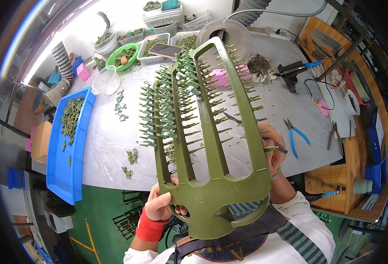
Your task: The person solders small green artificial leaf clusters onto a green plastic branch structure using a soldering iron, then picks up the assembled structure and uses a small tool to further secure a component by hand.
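Observation:
A large olive-green wax casting tree [229, 198] is tilted up before me, its several long bars studded with short green pegs. Small teal hook-shaped pieces [186, 72] crowd the left bars; the right bars carry bare pegs. My left hand [159, 204] is closed on its lower left edge, thumb in front. At the right side, my right hand [271, 147] is closed round a thin dark-handled tool [282, 148], whose narrow dark blade shows between the bars. Part of that tool is hidden behind the outer bar. Most of my right fingers are behind the frame too.
A blue tray [81, 147] of green pieces stands left. Loose pieces [132, 156] lie on the grey table [110, 165]. A phone [165, 50] rests on tubs at the back. Blue-handled pliers [297, 136] lie right, below a black clamp-like tool [290, 72].

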